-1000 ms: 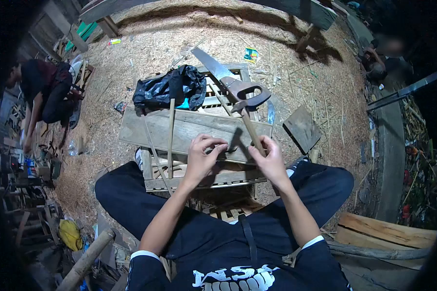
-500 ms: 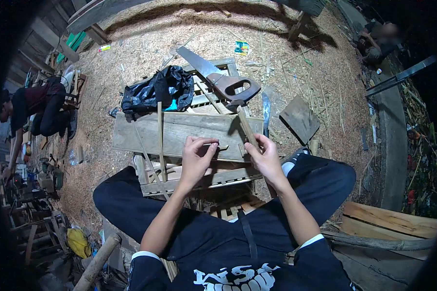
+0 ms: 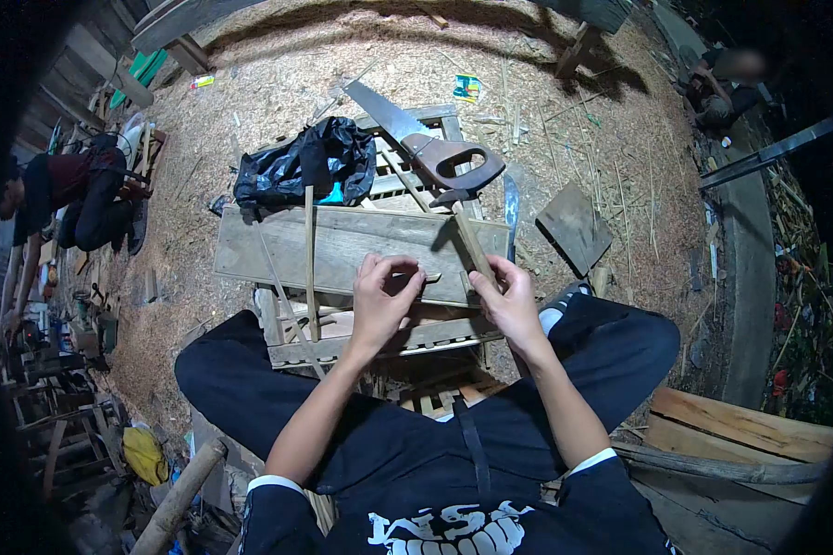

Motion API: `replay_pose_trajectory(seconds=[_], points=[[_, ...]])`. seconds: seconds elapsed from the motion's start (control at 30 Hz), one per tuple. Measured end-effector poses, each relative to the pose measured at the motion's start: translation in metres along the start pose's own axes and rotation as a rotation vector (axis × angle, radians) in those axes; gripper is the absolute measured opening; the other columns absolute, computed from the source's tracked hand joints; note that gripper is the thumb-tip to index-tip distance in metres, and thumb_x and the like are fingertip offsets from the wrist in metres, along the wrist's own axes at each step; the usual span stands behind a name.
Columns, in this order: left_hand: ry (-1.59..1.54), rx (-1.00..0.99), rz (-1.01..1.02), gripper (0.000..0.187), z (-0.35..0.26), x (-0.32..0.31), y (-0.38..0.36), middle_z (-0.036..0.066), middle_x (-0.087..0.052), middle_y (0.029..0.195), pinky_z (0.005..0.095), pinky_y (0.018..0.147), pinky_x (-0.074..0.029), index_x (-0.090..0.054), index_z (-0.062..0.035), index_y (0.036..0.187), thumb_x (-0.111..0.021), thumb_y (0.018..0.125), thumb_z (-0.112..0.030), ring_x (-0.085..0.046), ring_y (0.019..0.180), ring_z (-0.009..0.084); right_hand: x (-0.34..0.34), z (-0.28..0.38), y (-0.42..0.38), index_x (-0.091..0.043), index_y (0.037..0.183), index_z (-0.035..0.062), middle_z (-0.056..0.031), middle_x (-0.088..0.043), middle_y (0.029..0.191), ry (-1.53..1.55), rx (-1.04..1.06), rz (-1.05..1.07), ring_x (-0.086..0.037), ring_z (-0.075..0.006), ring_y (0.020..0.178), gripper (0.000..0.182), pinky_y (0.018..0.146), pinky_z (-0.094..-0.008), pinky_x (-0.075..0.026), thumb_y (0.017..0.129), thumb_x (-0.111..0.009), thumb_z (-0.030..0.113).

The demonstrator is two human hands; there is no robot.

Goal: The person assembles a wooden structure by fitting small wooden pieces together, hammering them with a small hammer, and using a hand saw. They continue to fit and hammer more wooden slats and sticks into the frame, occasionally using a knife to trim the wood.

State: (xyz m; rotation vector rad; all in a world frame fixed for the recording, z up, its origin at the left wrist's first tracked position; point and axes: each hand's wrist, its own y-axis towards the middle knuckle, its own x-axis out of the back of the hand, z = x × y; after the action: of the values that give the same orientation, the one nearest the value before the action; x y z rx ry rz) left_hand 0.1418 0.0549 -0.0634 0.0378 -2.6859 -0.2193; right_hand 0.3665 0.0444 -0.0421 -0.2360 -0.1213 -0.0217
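Observation:
My right hand (image 3: 511,301) is closed around the wooden handle of a hammer (image 3: 470,236), whose dark head points away from me above the plank. With thumb and forefinger pinched together, my left hand (image 3: 384,294) is at the near edge of the wide grey plank (image 3: 361,245). A small sliver of wood (image 3: 433,277) shows at those fingertips. Another short wood piece (image 3: 466,280) is beside my right thumb. The plank lies across a slatted wooden stand (image 3: 416,335). A thin wooden strip (image 3: 310,268) crosses the plank on the left.
Beyond the plank are a handsaw (image 3: 426,148) and a black plastic bag (image 3: 305,166). A large knife (image 3: 511,213) and a square wood block (image 3: 574,227) lie to the right. Sawdust covers the ground. One person (image 3: 83,199) crouches at left; another (image 3: 717,88) sits far right.
The view has shifted slightly. Both hands stay in nearly the same place, with the hammer still in the right hand and the left fingers still pinched.

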Motion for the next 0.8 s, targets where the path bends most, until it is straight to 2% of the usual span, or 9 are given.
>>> replay_pose_trajectory(seconds=[0.07, 0.23, 0.27, 0.33, 0.57, 0.63, 0.67, 0.73, 0.8], points=[[0.011, 0.005, 0.007, 0.022, 0.0016, 0.0001, -0.0009, 0.01, -0.068, 0.106, 0.0313, 0.094, -0.057, -0.078, -0.0018, 0.109, -0.084, 0.089, -0.01, -0.07, 0.103, 0.0211, -0.0006, -0.0011, -0.0001, -0.07, 0.12, -0.0061, -0.0101, -0.075, 0.102, -0.018, 0.009, -0.006, -0.068, -0.0147, 0.096, 0.031, 0.088, -0.0319, -0.053, 0.099, -0.074, 0.016], [0.074, -0.037, -0.009, 0.013, -0.0013, 0.0023, -0.0015, 0.007, -0.069, 0.092, 0.0304, 0.08, -0.052, -0.081, -0.0042, 0.098, -0.085, 0.086, -0.009, -0.064, 0.09, 0.0176, -0.001, 0.0047, -0.0015, -0.069, 0.122, -0.0065, -0.0104, -0.075, 0.103, -0.05, -0.002, -0.007, -0.068, -0.0151, 0.095, 0.034, 0.088, -0.0323, -0.054, 0.099, -0.074, 0.018], [0.074, -0.037, -0.009, 0.013, -0.0017, 0.0017, -0.0014, 0.007, -0.069, 0.092, 0.0304, 0.08, -0.052, -0.081, -0.0042, 0.098, -0.085, 0.086, -0.009, -0.064, 0.09, 0.0176, -0.001, 0.0043, -0.0014, -0.069, 0.123, -0.0066, -0.0105, -0.075, 0.103, -0.041, -0.007, -0.004, -0.068, -0.0151, 0.096, 0.034, 0.088, -0.0323, -0.054, 0.099, -0.074, 0.018], [-0.032, 0.034, -0.035, 0.01, -0.0024, -0.0003, -0.0019, 0.006, -0.066, 0.086, 0.0373, 0.087, -0.047, -0.082, -0.0094, 0.093, -0.085, 0.084, -0.013, -0.06, 0.091, 0.0233, -0.0009, 0.0022, -0.0012, -0.069, 0.123, -0.0067, -0.0107, -0.075, 0.104, -0.031, -0.012, 0.0, -0.068, -0.0151, 0.096, 0.035, 0.088, -0.0322, -0.054, 0.099, -0.074, 0.018], [-0.016, 0.002, -0.028, 0.013, -0.0036, 0.0009, -0.0015, 0.005, -0.069, 0.085, 0.0373, 0.086, -0.048, -0.083, -0.0096, 0.096, -0.085, 0.083, -0.012, -0.061, 0.089, 0.0224, -0.0007, -0.0003, -0.0009, -0.068, 0.124, -0.0077, -0.0117, -0.076, 0.106, -0.011, -0.007, 0.0, -0.069, -0.0159, 0.098, 0.036, 0.09, -0.0325, -0.054, 0.099, -0.075, 0.018], [0.036, -0.084, -0.028, 0.013, -0.0022, 0.0014, -0.0005, 0.006, -0.074, 0.088, 0.0317, 0.077, -0.05, -0.084, -0.008, 0.098, -0.084, 0.085, -0.009, -0.061, 0.086, 0.0178, -0.0003, -0.0034, -0.0003, -0.068, 0.124, -0.008, -0.0121, -0.076, 0.107, -0.012, -0.001, -0.003, -0.069, -0.0162, 0.099, 0.037, 0.091, -0.0326, -0.054, 0.099, -0.075, 0.018], [0.036, -0.083, -0.027, 0.013, -0.0019, 0.0008, -0.0007, 0.006, -0.074, 0.088, 0.0317, 0.077, -0.05, -0.084, -0.008, 0.098, -0.084, 0.085, -0.009, -0.061, 0.086, 0.0178, 0.0, -0.0049, 0.0003, -0.068, 0.124, -0.0082, -0.0125, -0.076, 0.107, -0.014, 0.003, -0.002, -0.069, -0.0164, 0.1, 0.037, 0.091, -0.0326, -0.054, 0.099, -0.075, 0.018], [-0.003, -0.071, -0.034, 0.014, -0.0022, -0.0007, -0.0009, 0.004, -0.073, 0.085, 0.0375, 0.087, -0.047, -0.083, -0.0102, 0.095, -0.085, 0.082, -0.012, -0.061, 0.088, 0.0213, -0.0001, -0.0046, 0.0006, -0.068, 0.124, -0.0083, -0.0129, -0.076, 0.107, -0.016, 0.008, -0.001, -0.07, -0.0166, 0.1, 0.037, 0.091, -0.0327, -0.054, 0.099, -0.075, 0.018], [-0.008, -0.069, -0.034, 0.014, -0.0023, -0.0017, -0.001, 0.004, -0.072, 0.085, 0.0374, 0.088, -0.046, -0.084, -0.0105, 0.095, -0.085, 0.082, -0.012, -0.06, 0.088, 0.0212, 0.0, -0.0037, 0.0002, -0.069, 0.123, -0.0084, -0.0133, -0.076, 0.106, -0.041, 0.001, -0.002, -0.07, -0.0167, 0.1, 0.037, 0.091, -0.0327, -0.054, 0.099, -0.075, 0.018]])
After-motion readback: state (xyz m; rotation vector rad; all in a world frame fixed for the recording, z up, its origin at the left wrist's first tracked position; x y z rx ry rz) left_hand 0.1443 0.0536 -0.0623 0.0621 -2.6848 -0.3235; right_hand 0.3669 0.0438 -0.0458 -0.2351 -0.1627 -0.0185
